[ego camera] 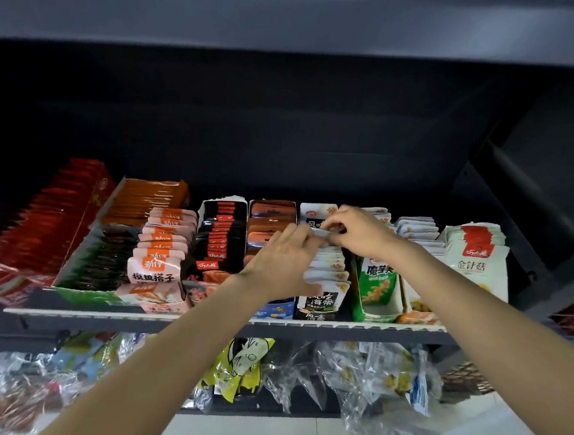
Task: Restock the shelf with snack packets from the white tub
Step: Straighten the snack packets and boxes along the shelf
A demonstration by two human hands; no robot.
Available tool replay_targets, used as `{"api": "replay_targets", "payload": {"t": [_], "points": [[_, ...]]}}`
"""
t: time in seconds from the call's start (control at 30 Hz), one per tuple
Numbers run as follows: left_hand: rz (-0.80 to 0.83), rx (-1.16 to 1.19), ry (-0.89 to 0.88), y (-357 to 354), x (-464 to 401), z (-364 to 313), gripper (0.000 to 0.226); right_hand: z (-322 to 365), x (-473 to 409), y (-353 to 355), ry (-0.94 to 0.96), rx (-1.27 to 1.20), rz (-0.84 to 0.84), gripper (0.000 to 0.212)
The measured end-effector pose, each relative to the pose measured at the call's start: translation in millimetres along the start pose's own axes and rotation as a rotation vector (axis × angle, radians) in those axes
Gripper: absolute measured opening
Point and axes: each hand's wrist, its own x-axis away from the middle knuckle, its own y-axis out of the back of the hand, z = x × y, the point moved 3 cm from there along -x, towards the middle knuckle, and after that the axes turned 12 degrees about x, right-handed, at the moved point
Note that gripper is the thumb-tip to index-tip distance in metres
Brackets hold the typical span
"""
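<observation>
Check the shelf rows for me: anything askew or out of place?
Mostly tidy. The pink packets lean forward, and one at the front has tipped over the shelf's front rail. Both hands are working on the white seaweed packets.

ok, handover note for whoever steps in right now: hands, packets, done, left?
Left hand: over the white-and-black packet row in the middle of the shelf, fingers pressing the packets.
Right hand: at the back of that row, pinching a packet together with the left fingertips.
Packets: the row's front packet stands at the shelf lip; neighbouring rows (pink, black-red, green, white-red) look stocked.
Tub: not clearly in view, so its remaining stock is unknown.
Done: this row is mostly filled.
Left: seat the held packet, then probably check the tub for more.
</observation>
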Motion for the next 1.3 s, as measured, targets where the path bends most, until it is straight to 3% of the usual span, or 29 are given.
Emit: {"api": "replay_targets", "payload": {"t": [0.17,0.43,0.63,0.83,1.07,1.3], "points": [[0.033,-0.051,0.027,-5.6,9.2,-0.5,0.085,-1.2,2.0,-1.3,0.063,0.084,0.023,0.038],[0.134,0.166,0.140,-1.1,0.7,0.4,0.082,-10.5,-12.7,1.0,0.044,0.045,0.105,0.032],[0.053,0.139,0.121,-4.7,5.4,0.1,0.081,-6.6,-7.0,5.8,0.037,-0.046,-0.055,0.026],[-0.018,-0.001,0.140,-11.9,3.0,4.2,0.103,-10.2,2.7,-0.1,0.086,0.028,0.062,0.040],[0.029,0.005,0.155,-11.1,-8.0,4.7,0.109,-9.3,6.1,-3.4,0.091,0.100,0.047,0.052],[0.120,0.016,0.156,-13.9,-7.6,0.5,0.123,-2.4,23.2,-11.9,0.107,0.037,-0.027,0.051]]}}
